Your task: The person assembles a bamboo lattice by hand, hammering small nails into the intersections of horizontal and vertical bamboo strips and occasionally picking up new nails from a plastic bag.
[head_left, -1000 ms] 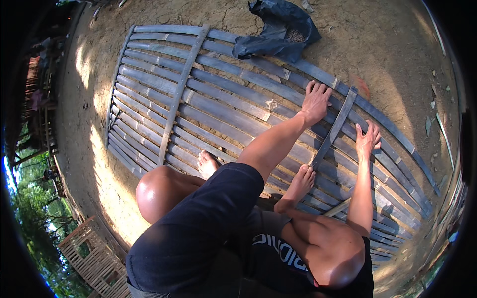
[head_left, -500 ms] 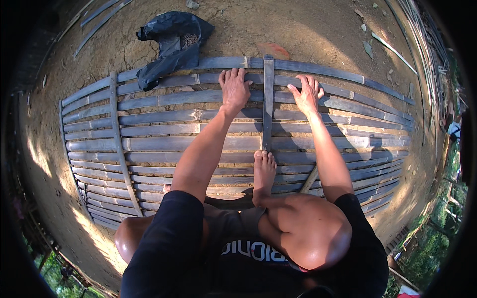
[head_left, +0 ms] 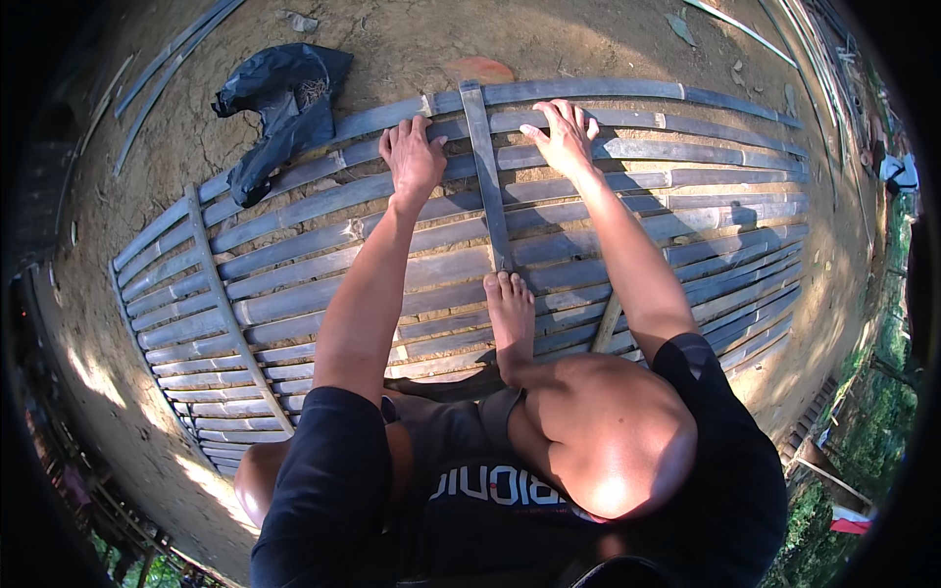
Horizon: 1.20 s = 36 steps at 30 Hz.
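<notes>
A wide panel of grey bamboo slats (head_left: 421, 269) lies on the ground, joined by crosspieces. My left hand (head_left: 414, 162) is left of the middle crosspiece (head_left: 483, 171), its fingers bent over a bamboo slat near the far edge. On the other side of that crosspiece, my right hand (head_left: 566, 142) bends its fingers over the same row of slat, thumb apart. The fingertips of both hands are partly hidden. My bare foot (head_left: 511, 318) presses on the panel at the crosspiece's near end. My other foot is hidden behind my left arm.
A crumpled black plastic bag (head_left: 279, 103) with thin brown bits in it lies over the panel's far left edge. Loose bamboo strips (head_left: 176, 73) lie on the dirt at the far left. More long strips (head_left: 823, 88) lie at the far right.
The view has turned, so the panel, bag and both hands appear farther left and slightly tilted. Both hands keep their places on the slats, and my foot stays by the crosspiece.
</notes>
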{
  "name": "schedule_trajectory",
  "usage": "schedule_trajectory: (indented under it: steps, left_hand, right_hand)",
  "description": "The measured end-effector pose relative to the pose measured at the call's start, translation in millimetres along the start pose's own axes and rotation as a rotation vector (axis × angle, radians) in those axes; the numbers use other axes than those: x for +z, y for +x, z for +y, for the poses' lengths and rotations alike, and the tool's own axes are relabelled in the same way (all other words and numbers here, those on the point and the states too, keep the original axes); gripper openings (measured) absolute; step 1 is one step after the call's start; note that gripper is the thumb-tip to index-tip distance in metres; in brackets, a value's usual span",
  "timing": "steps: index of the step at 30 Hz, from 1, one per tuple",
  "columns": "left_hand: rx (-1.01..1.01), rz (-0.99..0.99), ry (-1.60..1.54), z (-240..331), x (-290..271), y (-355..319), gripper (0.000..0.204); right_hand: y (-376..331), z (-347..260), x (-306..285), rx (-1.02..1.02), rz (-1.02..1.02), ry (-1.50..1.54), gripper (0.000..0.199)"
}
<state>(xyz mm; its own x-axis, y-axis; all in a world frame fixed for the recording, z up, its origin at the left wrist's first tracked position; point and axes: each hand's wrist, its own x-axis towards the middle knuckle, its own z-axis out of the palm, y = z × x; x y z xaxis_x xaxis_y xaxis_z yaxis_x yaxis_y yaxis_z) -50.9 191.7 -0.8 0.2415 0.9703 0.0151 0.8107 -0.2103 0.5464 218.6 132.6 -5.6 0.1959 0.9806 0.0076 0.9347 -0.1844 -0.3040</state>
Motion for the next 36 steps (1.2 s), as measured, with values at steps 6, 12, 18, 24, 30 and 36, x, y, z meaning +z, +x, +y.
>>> schedule_trajectory:
  steps: [6,12,18,24,30,36]
  left_hand:
    - [0.022,0.029,0.018,-2,3,0,0.035]
    - [0.007,0.048,0.034,-5,4,0,0.036]
    - [0.035,0.068,0.058,-4,6,-1,0.038]
    - [0.060,0.081,0.051,-3,5,-1,0.037]
    - [0.186,0.103,-0.117,-4,21,-119,0.054]
    - [0.200,-0.057,-0.012,5,-6,-192,0.059]
  right_hand:
    - [-1,0,3,0.025,0.014,0.022,0.056]
    - [-43,-5,-3,-0.126,0.137,0.058,0.063]
    - [-112,-3,-6,-0.128,0.174,0.100,0.056]
    - [-109,-3,-3,-0.128,0.217,0.150,0.054]
    - [-111,1,-10,-0.162,0.188,0.228,0.051]
    - [-127,8,-12,-0.184,0.070,0.138,0.054]
